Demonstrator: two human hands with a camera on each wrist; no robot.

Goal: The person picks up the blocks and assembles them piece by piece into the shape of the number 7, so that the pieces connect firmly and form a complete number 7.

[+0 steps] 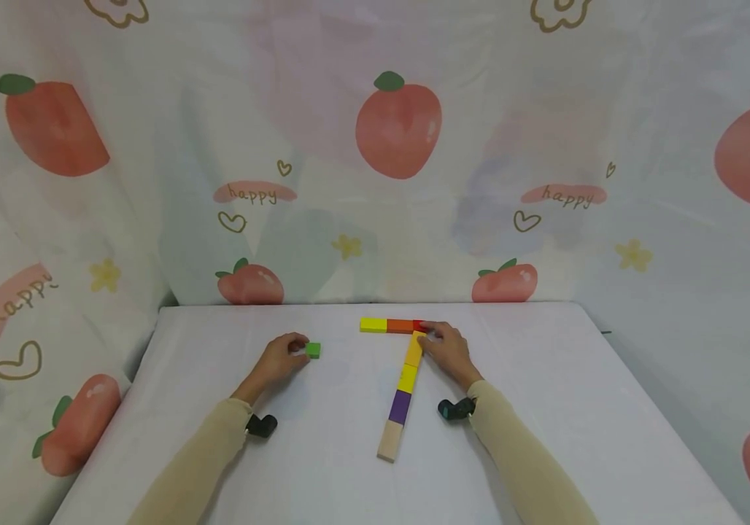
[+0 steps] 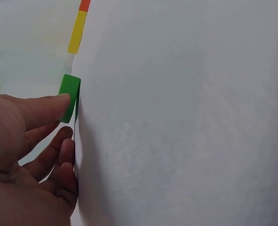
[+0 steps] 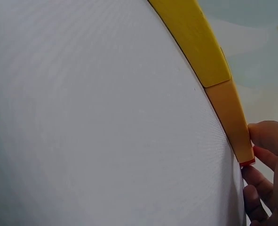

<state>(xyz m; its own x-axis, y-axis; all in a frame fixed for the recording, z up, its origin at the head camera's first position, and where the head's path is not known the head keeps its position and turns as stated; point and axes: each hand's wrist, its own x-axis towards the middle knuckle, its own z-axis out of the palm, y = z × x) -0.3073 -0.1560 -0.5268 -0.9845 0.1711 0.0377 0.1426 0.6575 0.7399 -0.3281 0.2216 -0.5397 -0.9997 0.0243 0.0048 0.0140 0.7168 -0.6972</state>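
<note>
My left hand (image 1: 279,359) pinches a small green block (image 1: 312,351) at the left, thumb against its face in the left wrist view. At the corner of a bent line of blocks, my right hand (image 1: 449,351) holds a red block (image 1: 417,325), mostly covered by its fingers. The thumb touches the end of an orange-yellow block (image 1: 414,348) beside it. Left of the red block lie an orange block (image 1: 400,327) and a yellow block (image 1: 373,325). Toward the front run a yellow block (image 1: 406,378), a purple block (image 1: 400,407) and a plain wooden block (image 1: 390,441).
A white-covered table (image 1: 322,481) bears the blocks, its far edge just behind the back row. Patterned cloth (image 1: 401,233) hangs behind and at the sides. Dark wrist cameras (image 1: 261,426) sit at both sleeve cuffs.
</note>
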